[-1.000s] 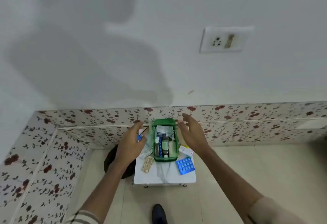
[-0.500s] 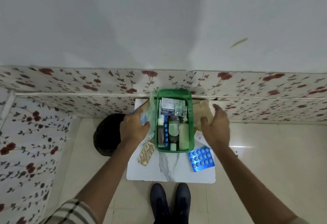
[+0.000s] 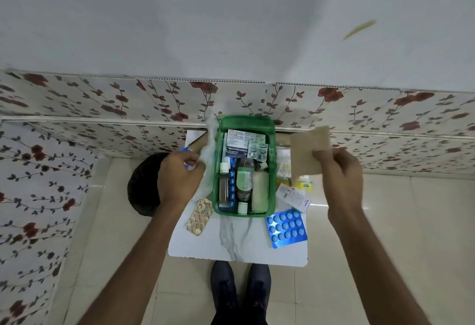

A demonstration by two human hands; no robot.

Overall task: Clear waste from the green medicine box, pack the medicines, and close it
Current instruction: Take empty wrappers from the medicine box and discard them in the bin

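Note:
The green medicine box (image 3: 245,122) stands open on a small white marble-look table (image 3: 239,245), filled with bottles, a white carton and a blister strip. My left hand (image 3: 177,178) is beside the box's left wall, closed on a crumpled clear plastic wrapper (image 3: 209,160) and a bit of blue foil. My right hand (image 3: 339,173) is right of the box and pinches a tan paper piece (image 3: 309,151) lifted above the table. A blue blister pack (image 3: 286,228) lies at the box's near right, a yellowish tablet strip (image 3: 199,215) at its near left.
A black round bin (image 3: 142,186) sits on the floor left of the table. Small cartons and packets (image 3: 294,196) lie right of the box. The floral-tiled wall (image 3: 359,108) is directly behind the table. My dark shoes (image 3: 240,288) stand at the table's near edge.
The camera has tilted further down. My right hand has moved out to the right, lifting the tan paper clear of the box. My left hand stays by the left wall with the wrapper.

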